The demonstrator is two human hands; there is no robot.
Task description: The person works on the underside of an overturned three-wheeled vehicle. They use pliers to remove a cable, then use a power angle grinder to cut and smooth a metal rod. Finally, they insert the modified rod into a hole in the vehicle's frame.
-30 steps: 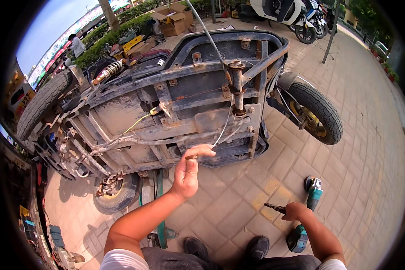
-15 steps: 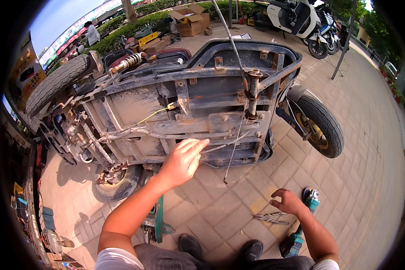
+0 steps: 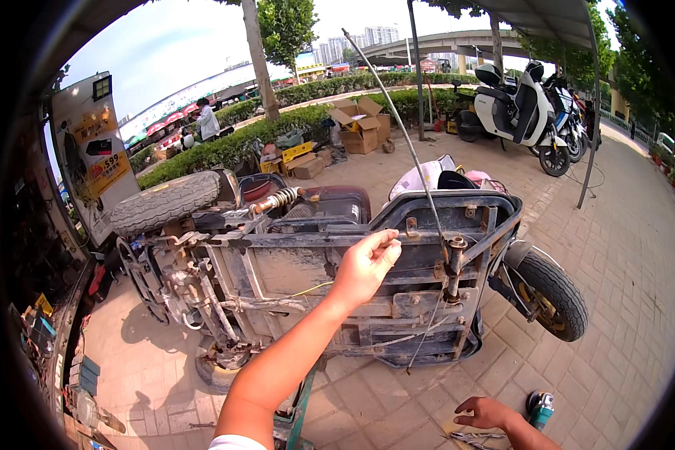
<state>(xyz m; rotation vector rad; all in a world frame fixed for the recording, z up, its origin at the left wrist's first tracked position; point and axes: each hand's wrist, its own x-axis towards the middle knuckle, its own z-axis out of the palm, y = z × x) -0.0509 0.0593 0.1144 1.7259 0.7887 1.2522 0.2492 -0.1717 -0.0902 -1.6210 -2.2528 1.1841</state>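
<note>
While my left hand [image 3: 366, 262] pinches the cable [image 3: 397, 124] at the tricycle frame [image 3: 315, 247], I should pull steadily along it.

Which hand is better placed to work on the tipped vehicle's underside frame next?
Left. The left hand is raised against the frame rail of the tipped vehicle, near the cable. The right hand is low at the paving, on small metal tools beside a power tool.
</note>
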